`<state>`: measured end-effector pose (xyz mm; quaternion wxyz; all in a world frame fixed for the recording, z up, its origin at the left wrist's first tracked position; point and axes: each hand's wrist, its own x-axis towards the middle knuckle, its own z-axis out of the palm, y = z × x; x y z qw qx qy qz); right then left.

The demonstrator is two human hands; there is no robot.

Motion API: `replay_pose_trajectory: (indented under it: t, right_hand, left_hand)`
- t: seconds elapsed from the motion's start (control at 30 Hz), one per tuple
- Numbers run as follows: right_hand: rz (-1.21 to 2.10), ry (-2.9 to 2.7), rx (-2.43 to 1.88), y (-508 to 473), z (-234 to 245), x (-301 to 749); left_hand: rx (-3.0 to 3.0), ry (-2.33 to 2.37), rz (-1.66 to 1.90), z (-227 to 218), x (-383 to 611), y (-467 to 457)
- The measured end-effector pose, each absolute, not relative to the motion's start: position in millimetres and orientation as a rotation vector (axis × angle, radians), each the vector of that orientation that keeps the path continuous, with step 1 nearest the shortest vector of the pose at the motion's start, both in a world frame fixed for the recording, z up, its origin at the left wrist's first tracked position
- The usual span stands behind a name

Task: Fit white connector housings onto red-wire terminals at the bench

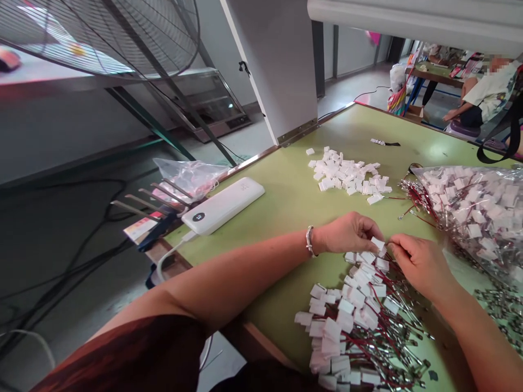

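My left hand point(353, 233) pinches a small white plastic connector housing point(378, 244) between thumb and fingers. Close by on its right, my right hand point(417, 260) is closed, its thumb and forefinger pressed together on a thin wire that leads toward the housing; most of this wire is hidden by the fingers. Below both hands lies a heap of white housings point(355, 296) with dark red wires point(378, 345) and metal terminal ends pointing right. Farther back, a pile of loose white housings point(343, 173) rests on the green tabletop point(281, 218).
A clear plastic bag point(478, 207) full of wired housings lies at the right, with scattered small metal terminals point(500, 310) in front of it. A white power bank point(224, 206) with a cable sits near the left edge. A large fan point(163, 38) stands left; another person point(486, 92) sits behind.
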<state>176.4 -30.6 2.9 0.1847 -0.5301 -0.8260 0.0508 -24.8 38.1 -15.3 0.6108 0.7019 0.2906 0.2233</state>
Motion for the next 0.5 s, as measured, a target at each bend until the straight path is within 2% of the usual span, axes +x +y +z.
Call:
replay_pose_trajectory:
  t: [0.33,0.5]
  right_hand:
    - [0.046,-2.217,-1.728,-34,19,171]
    - [0.270,-2.212,-1.794,-25,4,180]
  left_hand:
    - [2.171,0.554,0.698,0,-35,44]
    - [2.411,0.663,0.653,33,-44,12]
